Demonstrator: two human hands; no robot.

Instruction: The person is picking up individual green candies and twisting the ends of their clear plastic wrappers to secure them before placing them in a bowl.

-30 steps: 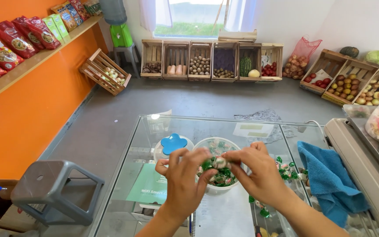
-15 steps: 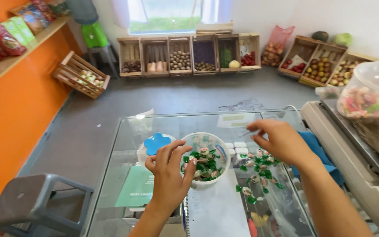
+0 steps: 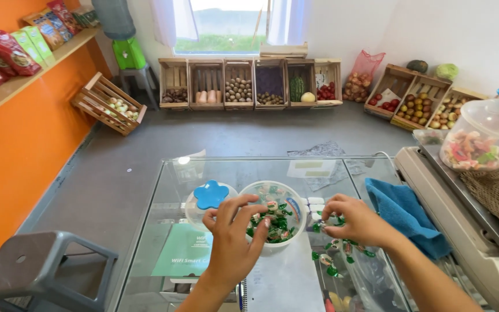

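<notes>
Candies point(image 3: 272, 222) in green and white wrappers are filling a clear round plastic tub point(image 3: 295, 203) that is standing near the middle of the glass worktop point(image 3: 163, 196). The left hand point(image 3: 233, 242) is hovering at the tub's near-left rim with its fingers spread and curled, open, and I cannot tell if a fingertip is touching a candy. The right hand point(image 3: 356, 221) is resting just beside the tub on its right, over a loose heap of the same wrapped candies point(image 3: 333, 254) lying on the worktop. Its fingers are bent down into the heap and seem to be pinching one green candy at the heap's far end, though the grip is partly hidden.

Just left of the tub, a round lid with a blue flower-shaped knob point(image 3: 211, 195) is lying flat. A blue cloth point(image 3: 405, 215) is lying crumpled near the right edge of the worktop. Beyond that edge, a second clear tub of mixed sweets point(image 3: 480, 141) with a blue knob is standing on a white machine point(image 3: 451, 202). A grey plastic stool point(image 3: 41, 271) is standing on the floor off the left edge.
</notes>
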